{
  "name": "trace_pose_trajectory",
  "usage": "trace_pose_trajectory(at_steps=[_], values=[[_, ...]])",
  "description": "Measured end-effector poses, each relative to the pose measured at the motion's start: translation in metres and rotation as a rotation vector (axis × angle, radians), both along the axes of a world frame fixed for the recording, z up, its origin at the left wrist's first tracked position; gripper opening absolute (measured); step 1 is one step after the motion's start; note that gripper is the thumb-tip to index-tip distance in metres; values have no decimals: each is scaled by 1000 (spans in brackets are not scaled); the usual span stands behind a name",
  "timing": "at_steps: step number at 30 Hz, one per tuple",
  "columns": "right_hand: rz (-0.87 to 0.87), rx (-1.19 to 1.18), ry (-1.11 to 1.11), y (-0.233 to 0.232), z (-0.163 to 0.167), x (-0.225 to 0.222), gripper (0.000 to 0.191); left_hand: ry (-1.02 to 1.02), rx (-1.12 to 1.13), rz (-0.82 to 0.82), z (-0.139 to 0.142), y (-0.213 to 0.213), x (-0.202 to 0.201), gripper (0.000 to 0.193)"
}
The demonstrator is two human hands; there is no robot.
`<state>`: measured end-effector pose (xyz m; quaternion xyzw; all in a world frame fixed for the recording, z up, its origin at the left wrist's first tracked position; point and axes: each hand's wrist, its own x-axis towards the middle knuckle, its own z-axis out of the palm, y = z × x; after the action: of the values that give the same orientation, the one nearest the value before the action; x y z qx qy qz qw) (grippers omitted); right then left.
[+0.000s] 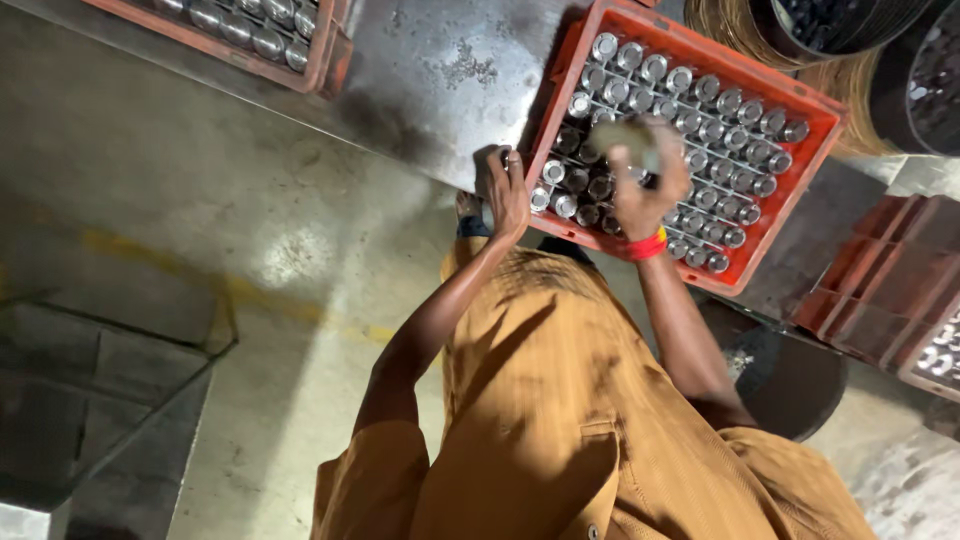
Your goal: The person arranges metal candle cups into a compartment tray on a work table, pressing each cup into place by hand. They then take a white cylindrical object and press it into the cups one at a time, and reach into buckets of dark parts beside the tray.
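Observation:
A red plastic crate [818, 118] with a grid of cells stands on a steel table; several shiny steel cups [715, 110] fill its cells. My left hand [505, 190] is closed around a steel cup at the crate's near left edge. My right hand [645, 180], with a red band at the wrist, hovers over the crate's left middle and grips a greyish wad [628, 138], seemingly a cloth or scrub pad; it is blurred.
The steel table [440, 70] runs under the crate. A second red crate of cups [250, 35] sits at the top left. Stacked red crates [880, 290] stand at the right, and dark tubs [850, 25] at the top right. A concrete floor [200, 220] lies at the left.

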<state>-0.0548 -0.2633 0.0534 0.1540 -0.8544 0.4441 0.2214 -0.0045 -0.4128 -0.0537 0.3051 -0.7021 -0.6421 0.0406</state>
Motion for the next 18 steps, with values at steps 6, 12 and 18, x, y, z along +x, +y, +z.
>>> trace_pose_trajectory(at_steps=[6, 12, 18], values=[[259, 182, -82, -2, -17, -27, 26, 176, -273, -74, 1, -2, 2, 47], [-95, 1, 181, 2, -17, -53, 34, 140, -287, -95, -7, -1, 3, 46], [-1, -39, 121, 17, -21, -87, 40, 142, -333, -136, -9, 1, 2, 46]])
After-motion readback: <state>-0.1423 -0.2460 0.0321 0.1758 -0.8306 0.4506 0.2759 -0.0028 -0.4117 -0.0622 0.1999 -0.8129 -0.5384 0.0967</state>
